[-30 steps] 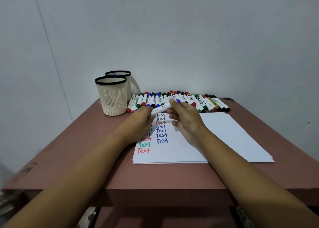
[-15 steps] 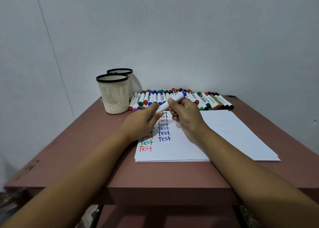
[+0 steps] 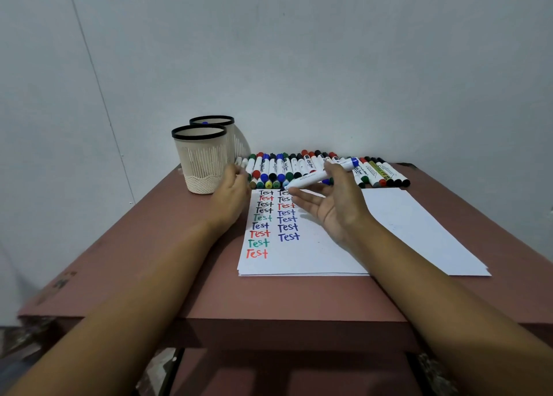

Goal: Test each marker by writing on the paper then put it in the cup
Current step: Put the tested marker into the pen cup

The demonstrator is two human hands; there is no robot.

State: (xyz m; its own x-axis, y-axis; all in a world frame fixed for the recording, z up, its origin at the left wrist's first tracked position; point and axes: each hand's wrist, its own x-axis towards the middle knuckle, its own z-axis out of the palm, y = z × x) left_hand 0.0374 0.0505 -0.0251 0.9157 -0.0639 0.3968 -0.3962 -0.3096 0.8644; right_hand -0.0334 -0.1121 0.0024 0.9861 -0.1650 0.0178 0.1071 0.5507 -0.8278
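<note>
My right hand (image 3: 338, 207) hovers palm-up over the top of the paper (image 3: 317, 255) and pinches a white marker (image 3: 311, 179) under the thumb. The marker lies nearly level, with its blue end pointing right. My left hand (image 3: 232, 195) is beside the front cup (image 3: 200, 162), back to the camera, fingers curled away; anything in them is hidden. A second cup (image 3: 214, 120) behind holds a blue-topped marker. The sheet carries two columns of "Test" in black, red, green and blue.
A long row of markers (image 3: 270, 169) lies along the wall behind the paper, reaching the table's far right. The reddish-brown table (image 3: 143, 255) ends close in front of me. A pale wall stands just behind the cups.
Both hands were together on the marker. My left hand has since pulled away left toward the front cup, and my right hand has turned palm-up with the marker still in it.
</note>
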